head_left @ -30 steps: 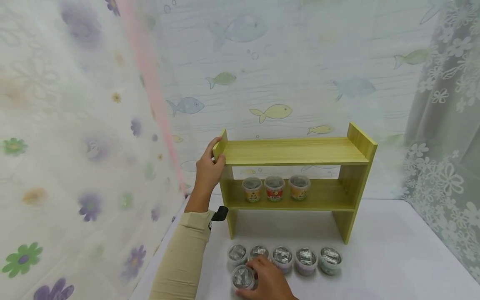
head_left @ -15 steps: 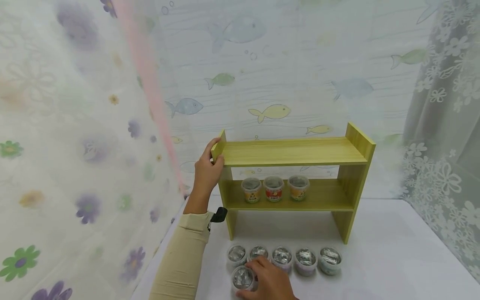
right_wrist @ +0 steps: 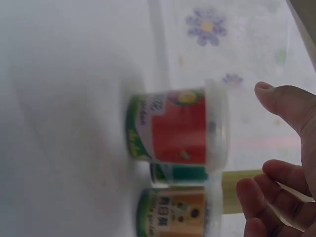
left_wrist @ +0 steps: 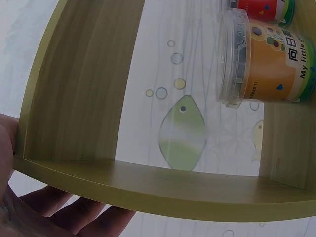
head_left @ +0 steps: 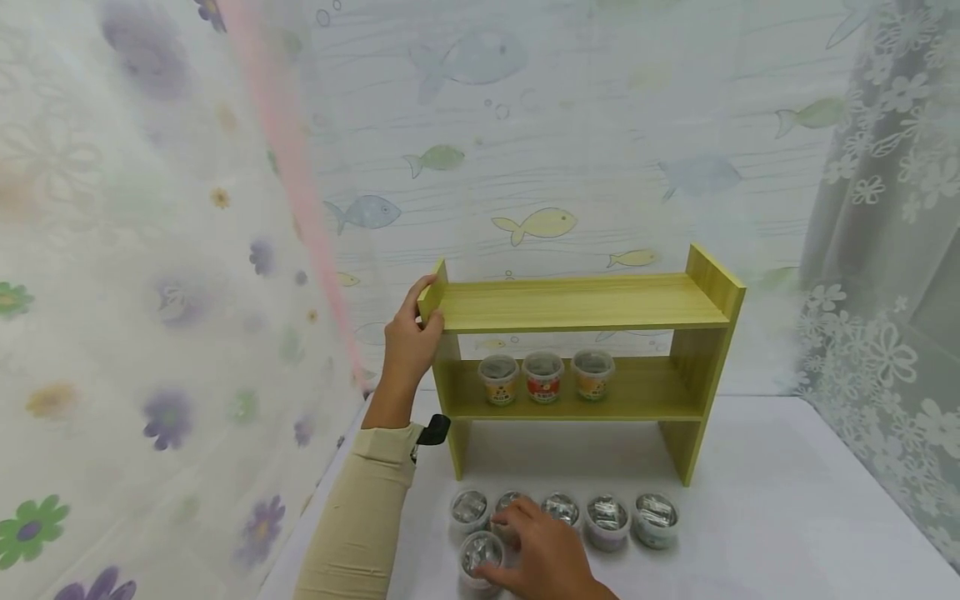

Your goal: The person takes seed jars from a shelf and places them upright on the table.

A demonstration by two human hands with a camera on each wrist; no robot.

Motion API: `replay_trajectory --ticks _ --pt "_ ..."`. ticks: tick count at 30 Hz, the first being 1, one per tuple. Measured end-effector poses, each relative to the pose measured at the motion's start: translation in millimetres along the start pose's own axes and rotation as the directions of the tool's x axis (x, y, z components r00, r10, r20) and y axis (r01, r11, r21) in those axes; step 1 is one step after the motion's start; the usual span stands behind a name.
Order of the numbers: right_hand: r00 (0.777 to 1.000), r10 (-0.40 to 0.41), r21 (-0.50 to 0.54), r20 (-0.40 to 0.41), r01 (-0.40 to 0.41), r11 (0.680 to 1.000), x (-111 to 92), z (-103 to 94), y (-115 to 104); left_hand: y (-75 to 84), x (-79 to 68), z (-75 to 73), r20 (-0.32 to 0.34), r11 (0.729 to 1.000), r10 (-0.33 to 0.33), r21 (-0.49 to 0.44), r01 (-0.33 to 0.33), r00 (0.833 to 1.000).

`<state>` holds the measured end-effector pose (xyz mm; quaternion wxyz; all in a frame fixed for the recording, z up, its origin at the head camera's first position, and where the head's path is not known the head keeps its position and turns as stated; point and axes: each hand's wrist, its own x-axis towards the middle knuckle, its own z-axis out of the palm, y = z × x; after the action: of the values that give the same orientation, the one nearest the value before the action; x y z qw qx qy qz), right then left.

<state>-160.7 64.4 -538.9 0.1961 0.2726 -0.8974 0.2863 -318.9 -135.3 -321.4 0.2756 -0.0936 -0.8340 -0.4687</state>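
My right hand (head_left: 551, 550) has let go of everything: the thumb stands well away from the other fingers (right_wrist: 289, 175), which bend in a loose curve with air between them. Just beside them is the front cup (head_left: 477, 550), upright on the white tabletop (head_left: 787, 500), red label round its side and silvery contents under the clear lid. From above, my thumb overlaps its rim; the right wrist view shows a gap, but it is blurred, so I can't swear no fingertip grazes a lid. Behind the front cup runs a row of five cups (head_left: 607, 518), my knuckles partly covering the second and third.

My left hand (head_left: 411, 342) grips the upper left end panel of the yellow-green shelf (head_left: 585, 304), thumb at the front edge, the other fingers reaching along the outer face. On its middle board stand three cups, upright: left orange-labelled cup (head_left: 499, 385), middle red-labelled cup (head_left: 543, 383) and right orange-labelled cup (head_left: 592, 382).
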Motion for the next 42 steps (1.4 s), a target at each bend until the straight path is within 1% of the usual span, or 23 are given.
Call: replay_trajectory --ticks 4,7,10,14,20,24,28,33,35,37,42 --pt "0.999 -0.033 0.036 -0.043 0.034 0.999 2.6 -7.9 4.0 0.2 0.0 -0.3 0.004 1.0 -0.001 -0.005 0.001 1.0" --pt "0.998 -0.014 0.057 -0.056 0.017 0.998 5.1 -15.9 6.5 -0.8 0.4 0.1 0.006 1.0 -0.002 -0.004 0.002 1.0" --pt "0.994 0.03 0.049 -0.103 -0.025 0.999 10.0 -25.4 9.0 -1.4 0.7 0.0 0.013 1.0 -0.003 -0.004 0.003 1.0" --pt "0.98 0.061 0.033 -0.192 -0.056 0.998 17.6 -36.4 15.2 -1.6 0.8 -0.8 0.014 1.0 -0.004 -0.005 0.004 1.0" --pt "0.952 0.053 -0.006 -0.302 -0.058 0.998 26.3 -51.6 31.1 -1.5 1.7 -1.4 0.017 1.0 -0.005 -0.007 0.006 1.0" --pt "0.939 0.074 -0.003 -0.335 -0.079 0.997 30.9 -63.4 44.0 -2.7 2.2 -0.4 0.027 1.0 -0.015 -0.015 0.016 1.0" --pt "0.929 0.107 0.03 -0.355 -0.103 0.994 35.4 -76.4 55.4 -4.7 2.9 0.3 0.033 1.0 -0.023 -0.017 0.024 0.999" --pt "0.91 0.092 0.056 -0.404 -0.076 0.996 41.5 -91.1 66.4 -4.7 2.2 0.0 0.033 1.0 -0.019 -0.014 0.02 0.999" --pt "0.904 0.077 0.044 -0.422 -0.064 0.997 43.4 -95.0 69.6 -4.3 1.5 -0.3 0.032 1.0 -0.017 -0.011 0.017 0.999" --pt "0.898 0.076 0.037 -0.433 -0.067 0.997 44.8 -98.4 72.0 -4.1 1.4 -0.3 0.027 1.0 -0.013 -0.009 0.013 1.0" --pt "0.883 0.106 0.043 -0.456 -0.097 0.994 47.8 -105.7 79.0 -3.3 1.4 -0.1 0.019 1.0 0.003 -0.01 -0.003 1.0"
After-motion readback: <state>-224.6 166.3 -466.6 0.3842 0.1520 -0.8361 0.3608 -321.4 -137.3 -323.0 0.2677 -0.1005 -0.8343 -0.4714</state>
